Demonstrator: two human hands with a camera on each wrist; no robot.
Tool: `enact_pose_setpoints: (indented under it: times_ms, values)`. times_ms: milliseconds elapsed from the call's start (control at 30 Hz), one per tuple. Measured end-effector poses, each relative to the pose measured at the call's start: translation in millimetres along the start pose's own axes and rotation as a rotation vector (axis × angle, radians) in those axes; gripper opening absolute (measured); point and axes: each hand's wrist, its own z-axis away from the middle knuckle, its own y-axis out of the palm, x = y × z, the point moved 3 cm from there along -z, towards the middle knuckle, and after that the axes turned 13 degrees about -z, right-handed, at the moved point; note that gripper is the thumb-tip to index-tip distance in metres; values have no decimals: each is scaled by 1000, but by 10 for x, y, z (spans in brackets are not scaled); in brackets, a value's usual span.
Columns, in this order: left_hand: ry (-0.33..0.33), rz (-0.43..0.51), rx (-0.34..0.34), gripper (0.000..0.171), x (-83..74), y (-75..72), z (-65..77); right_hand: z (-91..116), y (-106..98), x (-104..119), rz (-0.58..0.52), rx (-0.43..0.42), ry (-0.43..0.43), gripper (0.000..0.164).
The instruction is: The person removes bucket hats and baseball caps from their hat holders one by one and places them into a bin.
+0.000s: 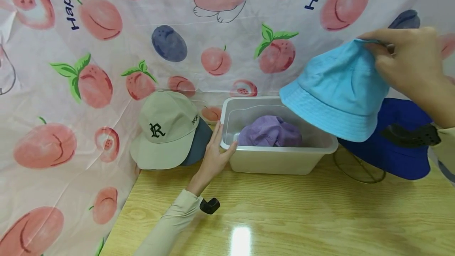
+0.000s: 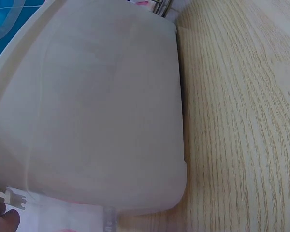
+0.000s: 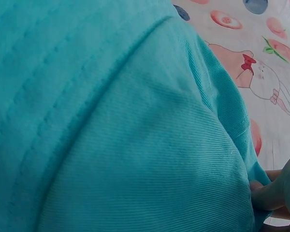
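A light blue bucket hat (image 1: 337, 90) hangs brim down from my right hand (image 1: 412, 58), which pinches its crown. The hat is above the right end of a white plastic bin (image 1: 273, 161), partly covering it. Inside the bin lies a crumpled purple cap (image 1: 270, 131). My left hand (image 1: 215, 153) touches the bin's left end, its fingers straight along the rim. In the right wrist view the blue hat's cloth (image 3: 150, 130) fills most of the picture, with the pinching fingertips (image 3: 268, 195) at the right edge. The bin's outer wall (image 2: 101, 106) fills the left wrist view.
Left of the bin a pale green cap (image 1: 167, 125) with dark lettering leans by the back, a grey-blue cap (image 1: 197, 143) behind it. To the right a dark blue hat (image 1: 401, 145) sits on a wire stand (image 1: 359, 171). Fruit-printed cloth (image 1: 220, 31) hangs behind the wooden table (image 1: 284, 212).
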Motion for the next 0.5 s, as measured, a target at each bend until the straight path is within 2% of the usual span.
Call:
enact_pose_setpoints:
  times_ms: [300, 500]
  values:
    - [-5, -1, 3, 83, -8, 0, 5, -13, 91, 39, -22, 6, -27, 22]
    - [2, -6, -8, 83, -11, -5, 7, -8, 169, 63, -35, 31, -2, 24]
